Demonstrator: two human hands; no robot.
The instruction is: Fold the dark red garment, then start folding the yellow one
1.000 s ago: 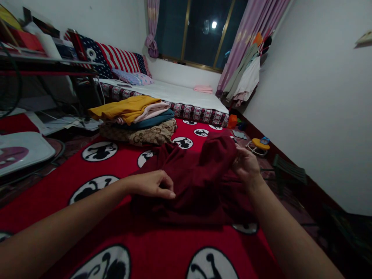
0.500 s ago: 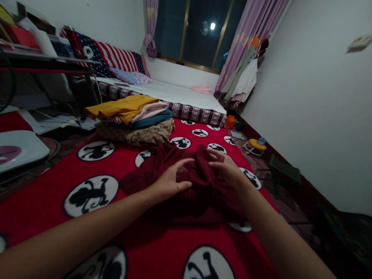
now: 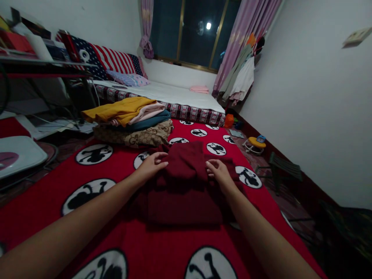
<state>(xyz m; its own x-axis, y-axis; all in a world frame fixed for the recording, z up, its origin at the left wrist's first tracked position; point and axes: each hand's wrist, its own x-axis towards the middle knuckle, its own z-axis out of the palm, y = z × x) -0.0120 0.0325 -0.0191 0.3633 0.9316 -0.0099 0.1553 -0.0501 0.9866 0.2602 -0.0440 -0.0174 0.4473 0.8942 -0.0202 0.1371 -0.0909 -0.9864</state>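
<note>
A dark maroon garment (image 3: 184,186) lies folded on a red blanket (image 3: 162,248) printed with black-and-white cartoon circles. My left hand (image 3: 149,166) rests on the garment's left upper edge, its fingers stretched flat. At the right upper edge my right hand (image 3: 217,173) presses down, fingers slightly curled against the cloth. Neither hand lifts the fabric. A folded flap of the garment sits between the two hands.
A pile of folded clothes (image 3: 132,120), yellow, pink, teal and patterned brown, lies beyond the garment. Behind it is a white mattress (image 3: 174,95) with flag-patterned pillows (image 3: 107,60). A desk (image 3: 37,66) stands left. A small green stool (image 3: 280,166) and toys sit right.
The garment's raised right part has been laid down and folded over the middle. Both hands moved from bunching the cloth to its outer sides and now press it flat.
</note>
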